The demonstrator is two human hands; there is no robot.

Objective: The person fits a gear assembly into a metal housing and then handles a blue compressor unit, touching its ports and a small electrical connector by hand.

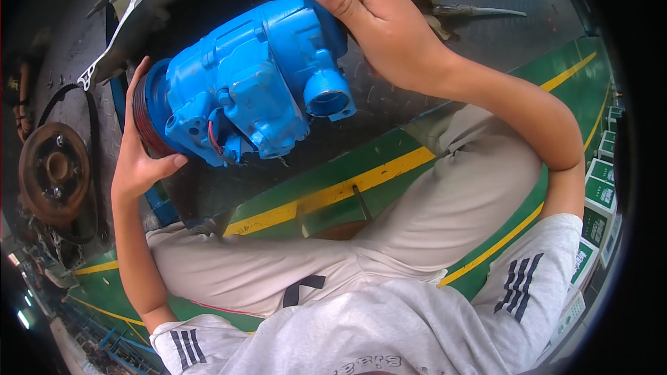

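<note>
Blue metal housing (233,73) lies between hands, long axis rising rightward: left hand (133,165) clasping its grooved wheel (142,121), right hand (389,26) its upper end.

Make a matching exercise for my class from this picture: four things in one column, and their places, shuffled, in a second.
Column one
1. Blue machine part
2. Left hand
3. Right hand
4. Rusty round disc

Column two
A. At the end of the part away from the grooved pulley
B. Near the picture's left edge, beside a black belt
C. Held between two hands
D. At the grooved pulley's end, with the thumb below

Right pairs: 1-C, 2-D, 3-A, 4-B
</note>
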